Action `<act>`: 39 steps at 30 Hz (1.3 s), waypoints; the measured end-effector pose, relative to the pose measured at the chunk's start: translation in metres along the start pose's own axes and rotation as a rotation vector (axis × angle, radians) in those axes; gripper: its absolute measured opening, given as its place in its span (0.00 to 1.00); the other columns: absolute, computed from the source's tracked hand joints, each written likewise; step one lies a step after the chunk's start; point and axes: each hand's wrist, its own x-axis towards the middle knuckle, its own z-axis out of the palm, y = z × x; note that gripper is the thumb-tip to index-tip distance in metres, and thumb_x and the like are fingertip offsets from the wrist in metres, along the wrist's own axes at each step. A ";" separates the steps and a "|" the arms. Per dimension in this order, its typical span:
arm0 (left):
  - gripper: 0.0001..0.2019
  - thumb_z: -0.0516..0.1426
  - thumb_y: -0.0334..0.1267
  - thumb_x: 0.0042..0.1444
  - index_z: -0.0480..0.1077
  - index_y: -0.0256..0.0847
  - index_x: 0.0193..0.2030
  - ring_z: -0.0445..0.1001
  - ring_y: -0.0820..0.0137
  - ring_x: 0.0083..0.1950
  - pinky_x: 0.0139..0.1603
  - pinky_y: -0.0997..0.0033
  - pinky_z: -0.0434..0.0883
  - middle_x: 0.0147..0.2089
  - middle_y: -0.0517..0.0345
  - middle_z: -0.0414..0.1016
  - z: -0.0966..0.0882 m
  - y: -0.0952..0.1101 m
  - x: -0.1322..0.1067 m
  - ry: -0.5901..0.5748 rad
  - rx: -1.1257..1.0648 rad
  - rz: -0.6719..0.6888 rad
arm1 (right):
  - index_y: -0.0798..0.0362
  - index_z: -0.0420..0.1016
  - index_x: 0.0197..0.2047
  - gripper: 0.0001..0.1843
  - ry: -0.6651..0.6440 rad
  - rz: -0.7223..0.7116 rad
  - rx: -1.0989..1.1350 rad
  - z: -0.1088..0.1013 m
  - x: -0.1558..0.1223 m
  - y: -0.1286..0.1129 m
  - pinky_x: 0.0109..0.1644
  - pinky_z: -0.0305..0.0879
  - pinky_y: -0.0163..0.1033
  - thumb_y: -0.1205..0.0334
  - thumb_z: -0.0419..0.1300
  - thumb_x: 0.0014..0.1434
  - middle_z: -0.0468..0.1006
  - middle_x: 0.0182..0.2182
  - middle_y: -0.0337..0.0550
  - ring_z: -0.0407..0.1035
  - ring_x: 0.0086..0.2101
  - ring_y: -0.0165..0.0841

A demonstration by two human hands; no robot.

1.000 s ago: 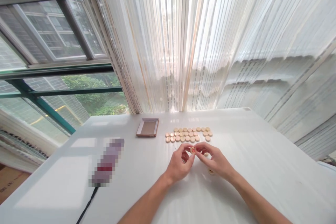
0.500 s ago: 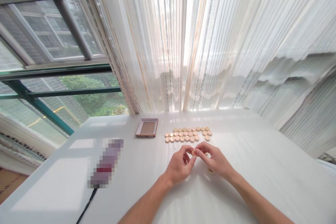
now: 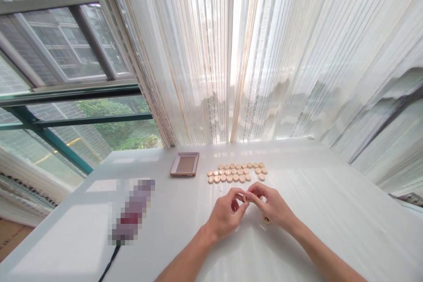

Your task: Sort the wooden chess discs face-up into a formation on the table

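Note:
My left hand (image 3: 226,213) and my right hand (image 3: 271,205) meet over the white table (image 3: 330,224), both pinching one small round wooden game piece (image 3: 245,197) between their fingertips. The piece is turned nearly edge-on, so its face is hidden. Another wooden piece (image 3: 266,219) lies on the table under my right hand, partly covered. Just beyond my hands, several similar pale wooden discs (image 3: 236,172) lie flat in rows.
A shallow brown tray with a pale rim (image 3: 185,164) sits left of the discs. A blurred dark red object (image 3: 130,213) with a black cable (image 3: 107,264) lies at the left. Sheer curtains (image 3: 264,53) hang behind the table, a window (image 3: 66,75) at left.
The piece showed a red-marked face a second ago; it has been turned between my fingers and is now nearly edge-on. My hands stayed in place; the view shifted slightly.

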 end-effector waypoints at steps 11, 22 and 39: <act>0.10 0.57 0.39 0.62 0.64 0.41 0.48 0.68 0.76 0.27 0.29 0.77 0.66 0.32 0.61 0.73 -0.001 -0.003 0.002 0.030 -0.163 -0.004 | 0.48 0.74 0.44 0.09 -0.024 -0.068 0.073 0.004 -0.003 -0.002 0.44 0.70 0.39 0.54 0.56 0.66 0.81 0.39 0.41 0.75 0.39 0.35; 0.13 0.54 0.49 0.65 0.65 0.41 0.44 0.73 0.71 0.30 0.27 0.77 0.68 0.28 0.60 0.73 0.002 -0.011 0.006 0.076 -0.255 -0.122 | 0.49 0.73 0.45 0.09 -0.053 -0.100 0.088 0.007 -0.004 -0.002 0.42 0.71 0.39 0.55 0.56 0.66 0.81 0.37 0.42 0.76 0.38 0.35; 0.12 0.57 0.40 0.63 0.64 0.41 0.51 0.72 0.73 0.29 0.29 0.76 0.67 0.34 0.57 0.76 0.000 -0.007 0.002 0.015 -0.161 -0.024 | 0.48 0.70 0.42 0.09 -0.017 -0.034 0.034 0.007 -0.003 -0.001 0.32 0.66 0.35 0.53 0.55 0.67 0.81 0.36 0.40 0.76 0.37 0.35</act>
